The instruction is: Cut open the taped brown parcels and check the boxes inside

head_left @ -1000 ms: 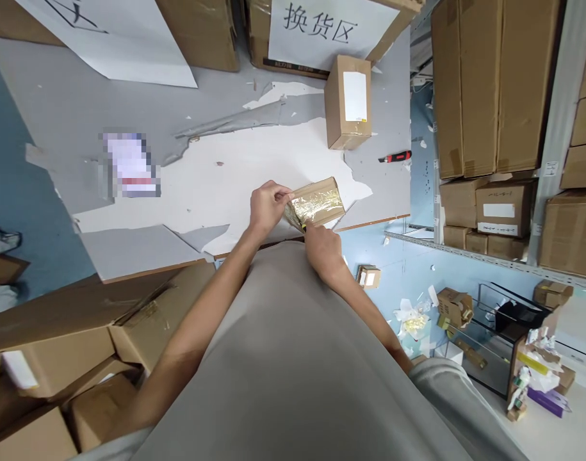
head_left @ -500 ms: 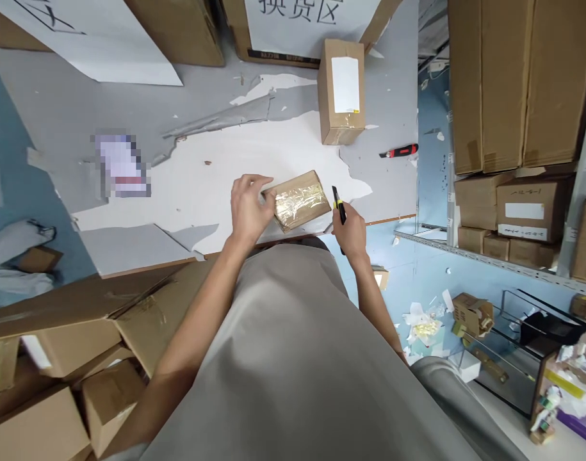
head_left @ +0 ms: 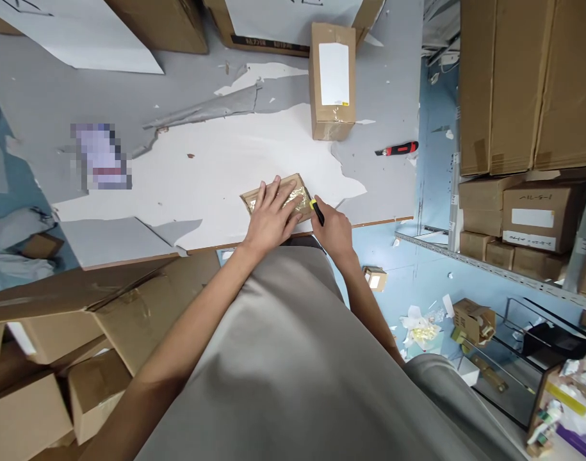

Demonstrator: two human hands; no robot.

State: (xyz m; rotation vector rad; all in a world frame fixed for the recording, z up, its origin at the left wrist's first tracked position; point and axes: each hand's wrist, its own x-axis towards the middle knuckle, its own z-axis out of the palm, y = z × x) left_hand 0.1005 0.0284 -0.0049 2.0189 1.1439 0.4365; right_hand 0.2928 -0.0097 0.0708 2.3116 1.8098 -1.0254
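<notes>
You're pinning the small tape-wrapped brown cardboard parcel (head_left: 279, 192) flat under your open left hand (head_left: 271, 216), right hand's (head_left: 335, 232) grip clenching the yellow-and-black utility knife (head_left: 316, 212); a slip could nick those fingers.

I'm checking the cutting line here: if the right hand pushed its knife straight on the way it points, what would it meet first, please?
Probably the small taped box: the knife in the right hand points at its near right edge, beside the left hand.

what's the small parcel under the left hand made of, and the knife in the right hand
The small parcel looks like brown cardboard wrapped in clear glossy tape or film: its top glints and wrinkles. The knife, held in the right hand, seems to be plastic-bodied, yellow and black with a matte look; its blade is hidden. The left hand lies flat on the parcel.
</notes>
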